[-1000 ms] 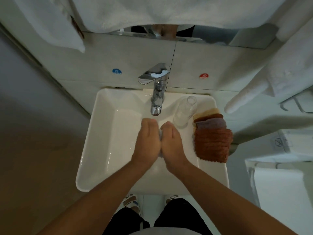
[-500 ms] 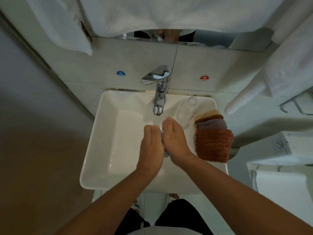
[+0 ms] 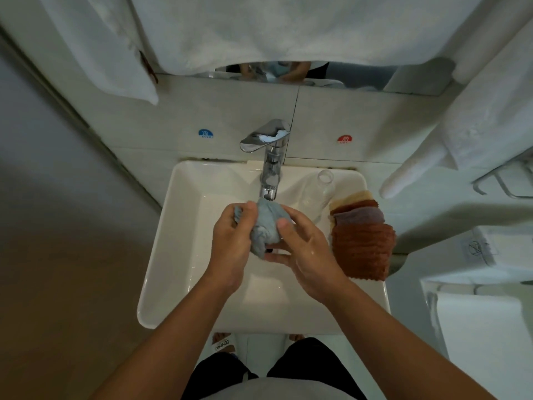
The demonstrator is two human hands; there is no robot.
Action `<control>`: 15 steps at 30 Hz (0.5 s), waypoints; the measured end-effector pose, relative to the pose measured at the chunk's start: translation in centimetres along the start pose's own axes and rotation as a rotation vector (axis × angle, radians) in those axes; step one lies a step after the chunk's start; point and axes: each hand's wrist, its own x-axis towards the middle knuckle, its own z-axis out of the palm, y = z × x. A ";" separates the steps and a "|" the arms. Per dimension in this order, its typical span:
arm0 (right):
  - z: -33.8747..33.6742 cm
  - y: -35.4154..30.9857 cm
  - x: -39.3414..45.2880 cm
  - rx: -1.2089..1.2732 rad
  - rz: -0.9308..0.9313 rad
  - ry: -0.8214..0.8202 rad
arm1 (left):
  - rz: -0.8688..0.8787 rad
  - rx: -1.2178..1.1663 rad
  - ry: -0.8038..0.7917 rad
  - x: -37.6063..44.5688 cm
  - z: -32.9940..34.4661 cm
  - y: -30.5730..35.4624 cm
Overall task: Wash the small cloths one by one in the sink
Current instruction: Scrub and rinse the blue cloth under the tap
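A bunched grey-blue small cloth (image 3: 266, 226) hangs over the white sink (image 3: 178, 249), right under the spout of the chrome tap (image 3: 271, 180). My left hand (image 3: 232, 243) grips its left side with curled fingers. My right hand (image 3: 302, 249) holds the cloth's right side, thumb on top and fingers underneath. A stack of folded small cloths (image 3: 362, 243), rust brown on top with purple and tan ones behind, lies on the sink's right rim.
A clear glass (image 3: 318, 194) stands at the sink's back right, beside the stack. White towels (image 3: 288, 30) hang above the mirror edge and at the right (image 3: 476, 116). Blue cold and red hot stickers mark the tiled wall. My feet show below the sink.
My hands were pressed together, hiding the cloth. Now they have parted and lifted the cloth towards the tap, so the grey-blue bundle shows between them.
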 end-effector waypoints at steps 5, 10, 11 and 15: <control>-0.1 0.1 0.4 -0.081 -0.109 0.169 | 0.096 0.391 -0.190 -0.4 -0.9 -0.4; 0.8 0.4 0.5 -0.227 -0.189 0.175 | 0.056 0.240 -0.122 -0.5 -0.1 0.5; 1.2 0.5 0.4 -0.202 -0.184 0.163 | 0.050 0.178 -0.064 -0.5 0.4 0.4; 1.8 1.2 0.2 -0.274 -0.184 0.245 | -0.035 0.049 0.081 -1.0 1.9 -0.9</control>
